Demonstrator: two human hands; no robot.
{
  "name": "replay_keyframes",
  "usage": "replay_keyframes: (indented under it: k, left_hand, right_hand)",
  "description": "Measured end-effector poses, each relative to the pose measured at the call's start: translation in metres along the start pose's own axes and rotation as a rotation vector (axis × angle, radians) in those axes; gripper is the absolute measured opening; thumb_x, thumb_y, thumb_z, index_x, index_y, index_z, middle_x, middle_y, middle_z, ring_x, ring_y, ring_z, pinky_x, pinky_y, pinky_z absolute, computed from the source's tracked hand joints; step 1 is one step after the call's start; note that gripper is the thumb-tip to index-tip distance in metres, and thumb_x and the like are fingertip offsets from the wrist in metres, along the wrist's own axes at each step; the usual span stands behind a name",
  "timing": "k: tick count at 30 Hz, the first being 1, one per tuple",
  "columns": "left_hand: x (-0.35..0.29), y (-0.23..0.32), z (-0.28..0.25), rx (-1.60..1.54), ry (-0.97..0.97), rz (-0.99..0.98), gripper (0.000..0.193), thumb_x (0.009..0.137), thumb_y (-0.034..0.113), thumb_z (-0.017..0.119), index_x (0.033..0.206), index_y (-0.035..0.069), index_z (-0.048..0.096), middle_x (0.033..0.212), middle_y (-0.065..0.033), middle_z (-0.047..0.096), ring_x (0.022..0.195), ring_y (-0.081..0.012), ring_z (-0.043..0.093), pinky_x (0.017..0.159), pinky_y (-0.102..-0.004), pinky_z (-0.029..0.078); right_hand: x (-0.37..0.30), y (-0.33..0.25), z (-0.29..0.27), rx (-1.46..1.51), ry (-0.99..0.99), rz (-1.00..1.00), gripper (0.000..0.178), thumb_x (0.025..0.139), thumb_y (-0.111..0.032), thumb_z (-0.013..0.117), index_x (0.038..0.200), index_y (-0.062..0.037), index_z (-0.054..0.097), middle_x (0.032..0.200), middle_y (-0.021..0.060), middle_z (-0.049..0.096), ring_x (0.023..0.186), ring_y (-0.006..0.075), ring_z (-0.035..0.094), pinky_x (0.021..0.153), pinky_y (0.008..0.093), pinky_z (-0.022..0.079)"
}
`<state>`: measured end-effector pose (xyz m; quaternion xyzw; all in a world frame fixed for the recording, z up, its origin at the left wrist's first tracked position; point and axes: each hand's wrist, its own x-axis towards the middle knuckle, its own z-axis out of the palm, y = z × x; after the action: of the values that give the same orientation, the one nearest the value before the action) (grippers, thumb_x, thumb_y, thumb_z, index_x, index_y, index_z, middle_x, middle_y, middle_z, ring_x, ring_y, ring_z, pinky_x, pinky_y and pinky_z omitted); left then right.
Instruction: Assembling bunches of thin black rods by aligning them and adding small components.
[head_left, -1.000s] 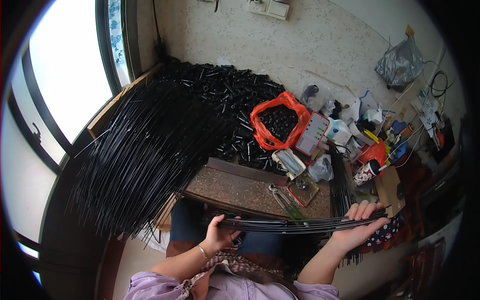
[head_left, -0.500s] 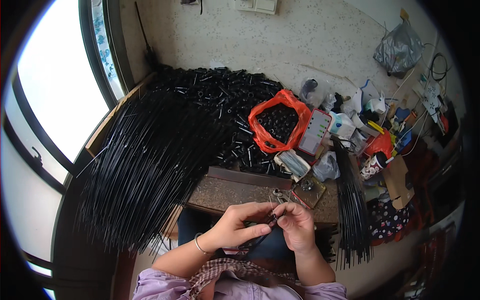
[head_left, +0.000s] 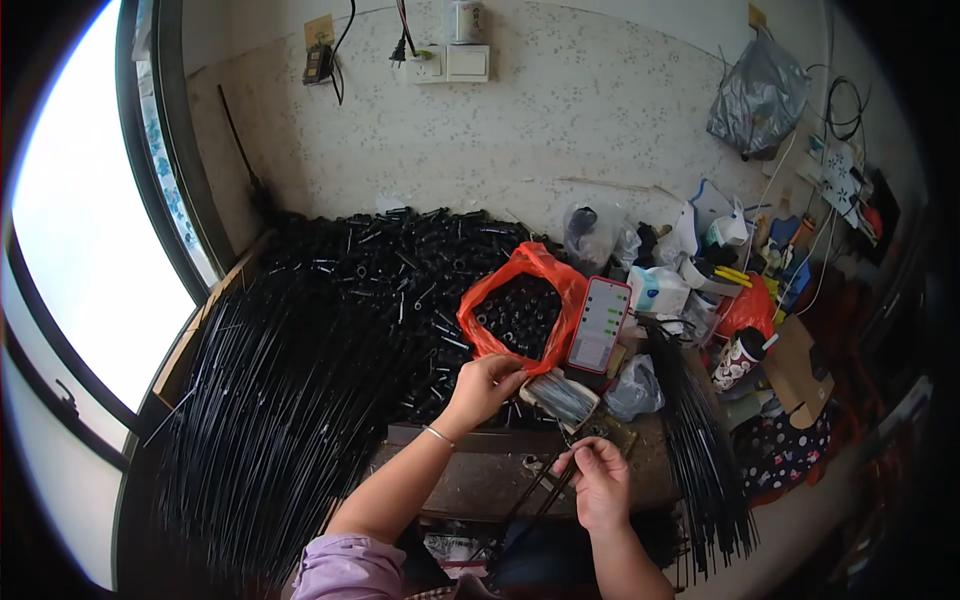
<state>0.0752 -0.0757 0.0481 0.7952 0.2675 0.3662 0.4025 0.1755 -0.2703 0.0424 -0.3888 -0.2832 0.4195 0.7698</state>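
A person's two bare hands work at a brown table (head_left: pixel 480 480), seen from above. The right hand (head_left: pixel 590 470), near and right of the middle, has a narrow pinch grip on a few thin black rods (head_left: pixel 553 494), which slant from the fingertips down toward the near left. The left hand (head_left: pixel 488 382) reaches farther in, beside the near rim of a red plastic bag; its thumb and fingers are close together, but I cannot tell whether anything is between them

The rods look light and springy, stiff enough to hold a line yet likely to bend if pushed from the side. Their sheen suggests they could slip or roll over one another, so a firm pinch near the gathered ends seems best; they do not look fragile

The red plastic bag (head_left: pixel 475 325) stands open, holding many small dark ring-like parts (head_left: pixel 520 312). Just nearer is a small open box (head_left: pixel 535 393) of thin pale strands (head_left: pixel 568 400). To its right sits a clear plastic bag (head_left: pixel 637 388), its contents unclear. A grey plastic bag (head_left: pixel 760 95) hangs far right on the wall, its contents hidden
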Motion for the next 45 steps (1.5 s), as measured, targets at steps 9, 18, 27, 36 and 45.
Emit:
replay_keyframes:
  k: [9,18,27,36,45]
  left_hand:
    - [0.106,-0.084,0.017,1.094,0.073,0.053,0.007,0.072,0.008,0.058,0.073,0.004,0.063,0.076,-0.0132,0.063,0.075,-0.0291,0.061,0.063,-0.0349,0.052]
    - [0.014,-0.032,-0.001,-0.562,0.147,-0.289,0.006,0.080,0.010,0.063,0.082,0.005,0.060,0.071,-0.0021,0.059,0.058,-0.0096,0.050,0.051,-0.0236,0.039]
    - [-0.134,0.064,-0.025,-1.452,-0.241,-0.171,0.021,0.081,0.003,0.060,0.101,-0.001,0.059,0.103,-0.0210,0.058,0.074,-0.0225,0.063,0.058,-0.0319,0.056]
    - [-0.180,0.089,-0.054,-1.352,-0.235,-0.045,0.017,0.079,-0.001,0.060,0.095,-0.005,0.062,0.097,-0.0179,0.050,0.078,-0.0276,0.062,0.065,-0.0358,0.057]
    - [-0.185,0.092,-0.056,-1.181,-0.333,0.070,0.008,0.073,0.001,0.067,0.080,-0.004,0.067,0.088,-0.0152,0.054,0.084,-0.0249,0.054,0.063,-0.0343,0.056]
  right_hand:
    - [0.009,-0.011,-0.022,-0.042,0.126,0.082,0.008,0.087,-0.009,0.054,0.093,-0.0040,0.057,0.081,0.0069,0.059,0.075,0.0182,0.058,0.068,0.0288,0.048]
    - [-0.003,-0.013,-0.014,-0.012,0.099,0.131,0.010,0.088,-0.013,0.054,0.092,-0.0044,0.055,0.082,0.0066,0.058,0.079,0.0174,0.057,0.072,0.0298,0.046]
    - [-0.064,-0.007,0.065,0.006,-0.288,0.083,0.014,0.086,-0.010,0.056,0.093,0.0011,0.053,0.086,0.0088,0.060,0.077,0.0166,0.058,0.074,0.0285,0.046]
    - [-0.087,0.004,0.072,0.106,-0.439,0.122,0.017,0.080,-0.006,0.064,0.093,-0.0007,0.053,0.087,0.0098,0.060,0.073,0.0195,0.060,0.065,0.0308,0.051]
    - [-0.086,-0.007,0.060,0.132,-0.551,0.255,0.024,0.080,-0.007,0.064,0.099,0.0014,0.053,0.098,0.0111,0.058,0.084,0.0207,0.060,0.069,0.0336,0.054]
